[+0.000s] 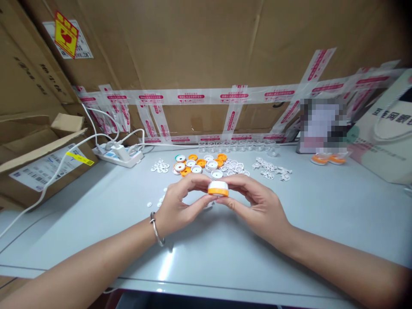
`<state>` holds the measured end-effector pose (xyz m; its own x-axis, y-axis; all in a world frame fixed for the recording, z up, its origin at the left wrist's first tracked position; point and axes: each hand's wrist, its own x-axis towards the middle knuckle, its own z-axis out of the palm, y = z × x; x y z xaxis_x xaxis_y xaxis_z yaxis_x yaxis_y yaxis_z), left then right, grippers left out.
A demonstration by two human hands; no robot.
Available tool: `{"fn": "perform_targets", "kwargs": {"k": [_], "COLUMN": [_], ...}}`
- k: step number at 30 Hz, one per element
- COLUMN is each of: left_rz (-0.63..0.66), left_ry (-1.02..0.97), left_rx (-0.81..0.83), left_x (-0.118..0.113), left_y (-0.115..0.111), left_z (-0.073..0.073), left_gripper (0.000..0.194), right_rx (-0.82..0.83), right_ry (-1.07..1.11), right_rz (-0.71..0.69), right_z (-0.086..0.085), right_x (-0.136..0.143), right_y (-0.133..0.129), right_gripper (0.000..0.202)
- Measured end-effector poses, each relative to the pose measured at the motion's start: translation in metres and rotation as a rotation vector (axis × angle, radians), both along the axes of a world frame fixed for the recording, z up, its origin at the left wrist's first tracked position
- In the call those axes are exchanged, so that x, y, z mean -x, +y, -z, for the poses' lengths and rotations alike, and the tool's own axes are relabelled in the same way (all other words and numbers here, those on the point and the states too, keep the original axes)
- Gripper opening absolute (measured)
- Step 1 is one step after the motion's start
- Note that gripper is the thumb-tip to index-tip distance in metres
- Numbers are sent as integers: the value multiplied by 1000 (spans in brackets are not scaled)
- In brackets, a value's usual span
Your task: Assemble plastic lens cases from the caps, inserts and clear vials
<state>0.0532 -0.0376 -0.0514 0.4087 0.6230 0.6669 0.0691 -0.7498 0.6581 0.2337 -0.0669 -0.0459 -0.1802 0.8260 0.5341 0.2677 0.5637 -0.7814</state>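
Observation:
Above the table, a round orange-and-white plastic piece is pinched from both sides, its white part up and the orange band below. My left hand has its thumb and fingers closed on the left edge. On the opposite edge, my right hand grips with thumb below and fingers above. Just beyond lie several loose orange rings and white rings. Flat white cut-out pieces are heaped to their right. Small white round parts sit to the left, and a few more are partly hidden by my left hand.
Clear cups line the back, before a large taped cardboard box. A power strip with white cables and an open carton occupy the left. Orange-based pieces and a paper bag stand at right.

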Motion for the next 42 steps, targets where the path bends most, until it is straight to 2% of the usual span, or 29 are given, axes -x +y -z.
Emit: {"fn": "perform_targets", "kwargs": {"k": [3, 7, 10, 14, 18, 21, 29, 34, 42], "left_rz": [-44, -173, -215, -173, -74, -29, -116, -143, -116], "left_ry": [111, 278, 348, 303, 132, 95, 289, 295, 275], "left_rx": [7, -173, -257, -211, -95, -55, -314, -360, -378], "left_x": [0, 1, 3, 5, 5, 4, 6, 6, 5], "left_y": [2, 5, 6, 7, 10, 11, 9, 7, 4], "left_z": [0, 2, 4, 4, 3, 4, 5, 5, 2], "left_gripper": [23, 26, 23, 19, 20, 19, 26, 24, 25], "right_rx": [-82, -226, -317, -353, -344, -326, -452, -407, -449], "right_ry": [-141, -367, -453, -410, -332, -326, -507, -460, -433], "right_rz": [37, 2, -1, 58, 13, 4, -6, -33, -20], "right_z": [-2, -1, 2, 6, 5, 2, -1, 2, 4], "right_x": [-2, -6, -9, -11, -11, -11, -10, -11, -11], "right_y": [3, 9, 12, 14, 13, 11, 10, 11, 9], "right_gripper": [20, 31, 35, 37, 29, 32, 30, 32, 35]}}
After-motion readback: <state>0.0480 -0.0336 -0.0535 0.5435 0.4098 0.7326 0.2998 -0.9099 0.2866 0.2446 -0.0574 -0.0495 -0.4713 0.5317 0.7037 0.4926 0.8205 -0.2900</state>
